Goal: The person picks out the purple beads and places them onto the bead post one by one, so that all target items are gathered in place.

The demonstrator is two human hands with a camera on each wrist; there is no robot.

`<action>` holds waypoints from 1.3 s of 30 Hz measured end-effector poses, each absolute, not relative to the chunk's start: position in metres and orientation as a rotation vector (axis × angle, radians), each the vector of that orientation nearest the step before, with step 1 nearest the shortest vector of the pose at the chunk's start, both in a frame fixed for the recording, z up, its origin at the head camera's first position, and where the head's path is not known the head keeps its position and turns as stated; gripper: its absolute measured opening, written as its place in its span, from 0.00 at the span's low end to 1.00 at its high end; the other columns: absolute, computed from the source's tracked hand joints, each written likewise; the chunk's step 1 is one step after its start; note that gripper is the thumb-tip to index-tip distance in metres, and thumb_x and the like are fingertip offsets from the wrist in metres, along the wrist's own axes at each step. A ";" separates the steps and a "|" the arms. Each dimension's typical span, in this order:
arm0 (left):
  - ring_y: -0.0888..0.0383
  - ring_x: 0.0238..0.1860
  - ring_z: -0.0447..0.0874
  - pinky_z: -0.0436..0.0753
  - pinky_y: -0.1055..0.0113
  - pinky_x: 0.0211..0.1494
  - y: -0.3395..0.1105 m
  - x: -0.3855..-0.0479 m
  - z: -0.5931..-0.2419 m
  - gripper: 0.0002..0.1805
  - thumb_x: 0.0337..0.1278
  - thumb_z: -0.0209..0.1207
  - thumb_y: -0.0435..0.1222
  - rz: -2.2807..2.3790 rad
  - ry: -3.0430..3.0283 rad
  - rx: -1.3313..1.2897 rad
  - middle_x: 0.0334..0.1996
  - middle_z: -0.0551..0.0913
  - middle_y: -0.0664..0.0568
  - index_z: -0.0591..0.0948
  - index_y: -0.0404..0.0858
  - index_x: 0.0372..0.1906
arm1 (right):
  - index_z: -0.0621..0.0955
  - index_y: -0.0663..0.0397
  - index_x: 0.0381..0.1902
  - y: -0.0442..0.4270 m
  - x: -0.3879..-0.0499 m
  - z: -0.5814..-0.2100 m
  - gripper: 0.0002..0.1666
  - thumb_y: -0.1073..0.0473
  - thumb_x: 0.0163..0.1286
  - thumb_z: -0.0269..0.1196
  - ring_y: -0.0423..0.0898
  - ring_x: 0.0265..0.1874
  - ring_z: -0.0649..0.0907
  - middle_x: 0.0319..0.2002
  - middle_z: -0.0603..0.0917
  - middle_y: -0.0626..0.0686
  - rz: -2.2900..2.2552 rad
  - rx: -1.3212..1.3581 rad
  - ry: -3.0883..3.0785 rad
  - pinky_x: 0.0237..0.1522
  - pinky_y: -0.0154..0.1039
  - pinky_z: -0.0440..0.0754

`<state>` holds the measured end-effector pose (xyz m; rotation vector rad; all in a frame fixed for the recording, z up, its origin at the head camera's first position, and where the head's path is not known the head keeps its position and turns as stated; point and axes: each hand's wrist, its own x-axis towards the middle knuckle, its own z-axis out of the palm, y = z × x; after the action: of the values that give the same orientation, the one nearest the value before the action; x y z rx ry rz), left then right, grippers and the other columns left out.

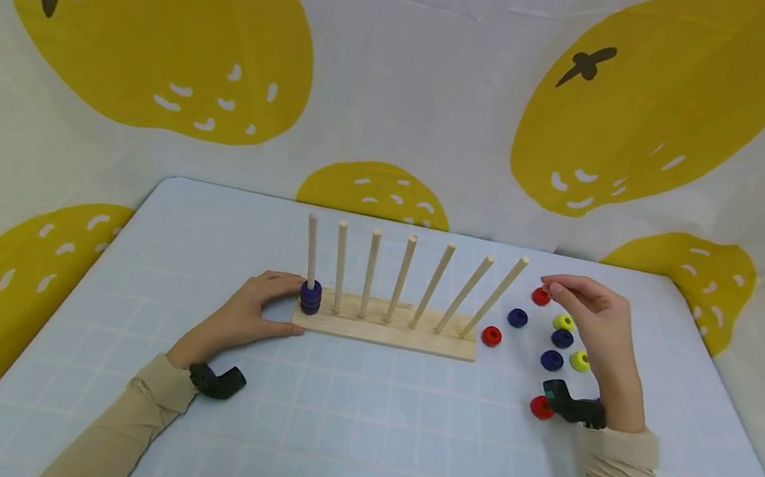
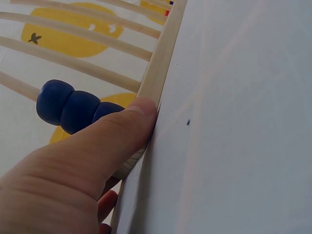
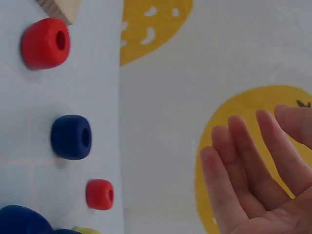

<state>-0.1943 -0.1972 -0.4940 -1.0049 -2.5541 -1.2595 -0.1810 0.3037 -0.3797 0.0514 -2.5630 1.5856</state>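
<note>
A wooden peg rack (image 1: pixel 382 334) with several upright pegs stands on the table. Three dark blue beads (image 1: pixel 310 297) are stacked on its leftmost peg. My left hand (image 1: pixel 242 320) grips the left end of the base, thumb (image 2: pixel 139 114) on the front edge and the other fingers behind, partly hidden. To the right, my right hand (image 1: pixel 598 319) is raised over the loose beads, its fingers (image 3: pixel 246 161) extended and holding nothing. Under its fingertips in the head view lies a red bead (image 1: pixel 541 297); the right wrist view shows the hand apart from the beads.
Loose beads lie right of the rack: a red bead (image 1: pixel 491 336) by its end, a blue bead (image 1: pixel 518 317), a yellow bead (image 1: pixel 580 361), a red bead (image 1: pixel 541 407) beside the wrist camera, and others. A fruit-patterned cloth (image 1: pixel 417 69) hangs behind the table (image 1: pixel 350 442).
</note>
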 end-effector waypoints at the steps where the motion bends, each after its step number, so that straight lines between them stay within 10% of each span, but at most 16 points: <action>1: 0.46 0.63 0.71 0.69 0.44 0.65 -0.197 -0.194 -0.494 0.37 0.41 0.78 0.38 -1.259 -2.553 -1.004 0.61 0.79 0.46 0.79 0.37 0.62 | 0.81 0.58 0.56 0.304 -0.184 -0.384 0.24 0.46 0.74 0.60 0.45 0.50 0.80 0.52 0.84 0.56 1.551 0.027 -2.622 0.51 0.27 0.77; 15: 0.46 0.64 0.70 0.68 0.43 0.66 -0.196 -0.194 -0.496 0.37 0.42 0.78 0.41 -1.263 -2.620 -0.934 0.62 0.78 0.48 0.79 0.40 0.62 | 0.75 0.62 0.64 0.301 -0.194 -0.410 0.30 0.48 0.74 0.59 0.59 0.64 0.69 0.64 0.75 0.64 1.593 -0.163 -2.873 0.68 0.61 0.64; 39: 0.46 0.63 0.71 0.69 0.43 0.65 -0.197 -0.193 -0.493 0.36 0.42 0.78 0.39 -1.246 -2.554 -0.986 0.61 0.79 0.48 0.79 0.39 0.62 | 0.75 0.61 0.65 0.302 -0.201 -0.424 0.25 0.59 0.72 0.60 0.63 0.65 0.65 0.67 0.71 0.66 1.566 -0.202 -3.030 0.67 0.66 0.60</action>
<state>-0.1925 -0.1965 -0.4929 -0.9862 -2.5539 -1.2460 -0.2007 0.3017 -0.4240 -0.2017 -3.0301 1.5663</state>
